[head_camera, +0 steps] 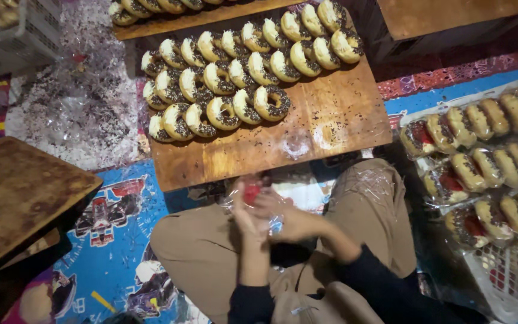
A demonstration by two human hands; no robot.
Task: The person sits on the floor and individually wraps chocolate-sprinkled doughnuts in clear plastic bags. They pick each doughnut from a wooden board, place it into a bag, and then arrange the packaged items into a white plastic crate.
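Your left hand (248, 216) and right hand (292, 223), blurred, clasp a clear wrapper (253, 193) with a red patch, contents unclear; doughnuts (235, 78) on the far board (331, 120)

clear wrapped doughnut packs (481, 174), red labels, right | heap of clear wrappers (79, 114), upper left

A clear plastic wrapper (253, 198) with red label, crumpled, blurred, above the lap.
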